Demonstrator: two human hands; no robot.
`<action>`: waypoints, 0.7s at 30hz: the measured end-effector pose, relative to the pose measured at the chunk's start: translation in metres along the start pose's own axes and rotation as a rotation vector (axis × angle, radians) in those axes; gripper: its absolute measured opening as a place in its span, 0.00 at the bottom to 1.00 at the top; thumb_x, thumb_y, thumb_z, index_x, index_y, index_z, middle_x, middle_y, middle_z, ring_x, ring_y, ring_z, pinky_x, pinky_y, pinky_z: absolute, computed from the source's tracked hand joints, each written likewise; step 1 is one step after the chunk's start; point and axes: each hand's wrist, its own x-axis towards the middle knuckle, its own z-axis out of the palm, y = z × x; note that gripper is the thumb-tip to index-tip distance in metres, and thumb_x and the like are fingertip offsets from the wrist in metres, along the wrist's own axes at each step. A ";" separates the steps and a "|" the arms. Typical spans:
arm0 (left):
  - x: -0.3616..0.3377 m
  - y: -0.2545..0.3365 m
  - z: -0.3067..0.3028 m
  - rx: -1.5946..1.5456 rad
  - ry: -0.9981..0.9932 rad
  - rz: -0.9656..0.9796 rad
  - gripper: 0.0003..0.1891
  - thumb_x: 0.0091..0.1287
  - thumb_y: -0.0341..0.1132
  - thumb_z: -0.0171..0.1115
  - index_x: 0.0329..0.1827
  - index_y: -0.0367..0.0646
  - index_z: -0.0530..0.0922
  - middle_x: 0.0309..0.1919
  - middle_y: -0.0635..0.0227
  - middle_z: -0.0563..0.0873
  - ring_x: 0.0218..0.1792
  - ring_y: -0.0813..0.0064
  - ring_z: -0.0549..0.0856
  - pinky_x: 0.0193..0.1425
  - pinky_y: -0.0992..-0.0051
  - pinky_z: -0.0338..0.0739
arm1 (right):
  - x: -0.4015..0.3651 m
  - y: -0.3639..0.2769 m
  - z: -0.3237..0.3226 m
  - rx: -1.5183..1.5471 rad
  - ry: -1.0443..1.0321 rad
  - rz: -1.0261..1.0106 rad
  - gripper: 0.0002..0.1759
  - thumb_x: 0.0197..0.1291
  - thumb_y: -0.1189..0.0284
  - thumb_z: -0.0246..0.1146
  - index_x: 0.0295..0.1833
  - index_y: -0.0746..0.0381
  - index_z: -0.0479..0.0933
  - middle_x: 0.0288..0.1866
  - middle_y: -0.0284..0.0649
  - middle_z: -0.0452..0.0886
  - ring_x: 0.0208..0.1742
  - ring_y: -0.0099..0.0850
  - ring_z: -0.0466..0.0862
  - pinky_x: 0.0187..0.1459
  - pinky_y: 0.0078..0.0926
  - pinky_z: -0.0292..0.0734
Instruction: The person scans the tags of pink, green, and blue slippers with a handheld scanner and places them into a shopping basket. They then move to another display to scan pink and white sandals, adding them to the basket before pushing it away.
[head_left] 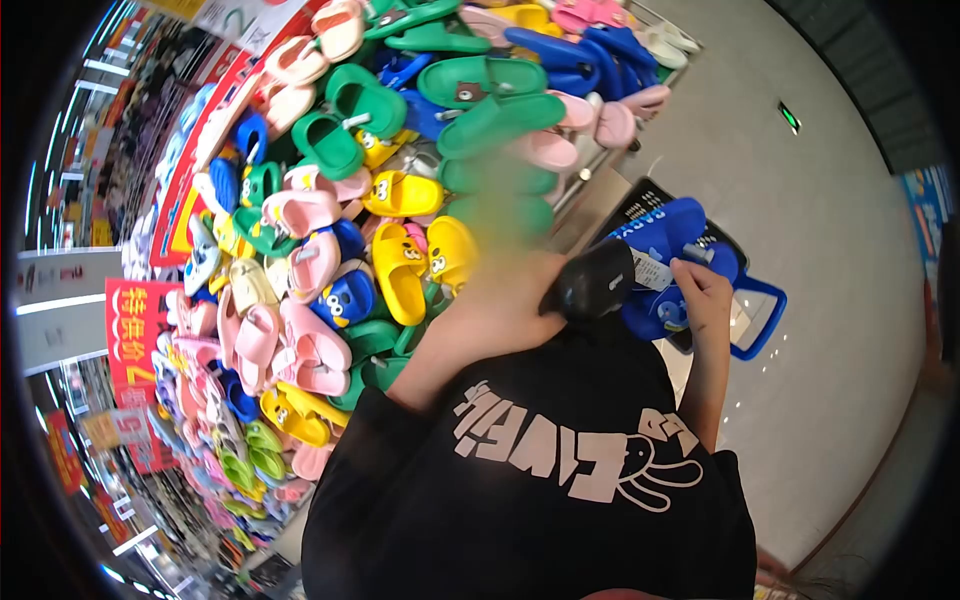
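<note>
My left hand is closed around a black handheld barcode scanner, whose rounded head faces a white price tag. The tag hangs on a pair of blue slippers with light lettering on the strap. My right hand pinches the tag's edge between thumb and fingers, right beside the slippers. Part of the lower slipper is hidden behind the scanner. Beneath the slippers is a black basket with a blue handle.
To the left, a large display heaps green slippers, yellow slippers, pink slippers and blue ones. A red price sign stands at its left edge. Grey floor stretches to the right. A blurry smear covers the view near the middle.
</note>
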 end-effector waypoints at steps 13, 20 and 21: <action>-0.088 -0.038 -0.006 -0.355 0.092 0.025 0.17 0.48 0.32 0.67 0.43 0.38 0.80 0.33 0.54 0.84 0.37 0.52 0.84 0.40 0.63 0.76 | 0.058 -0.074 0.169 0.811 -0.852 0.315 0.19 0.66 0.76 0.60 0.60 0.73 0.73 0.52 0.45 0.83 0.50 0.33 0.85 0.51 0.29 0.80; -0.112 -0.034 0.001 -0.443 0.078 -0.125 0.20 0.48 0.30 0.66 0.47 0.36 0.80 0.36 0.53 0.85 0.39 0.53 0.85 0.43 0.63 0.77 | 0.052 -0.126 0.303 0.967 -1.079 0.116 0.22 0.58 0.73 0.65 0.56 0.72 0.74 0.45 0.43 0.81 0.47 0.36 0.82 0.56 0.31 0.79; -0.112 -0.033 0.002 -0.436 0.073 -0.142 0.20 0.49 0.30 0.66 0.48 0.36 0.80 0.36 0.53 0.85 0.39 0.53 0.85 0.44 0.64 0.77 | 0.061 -0.105 0.329 0.884 -1.182 -0.070 0.19 0.57 0.71 0.66 0.51 0.71 0.77 0.45 0.43 0.81 0.47 0.38 0.82 0.56 0.31 0.79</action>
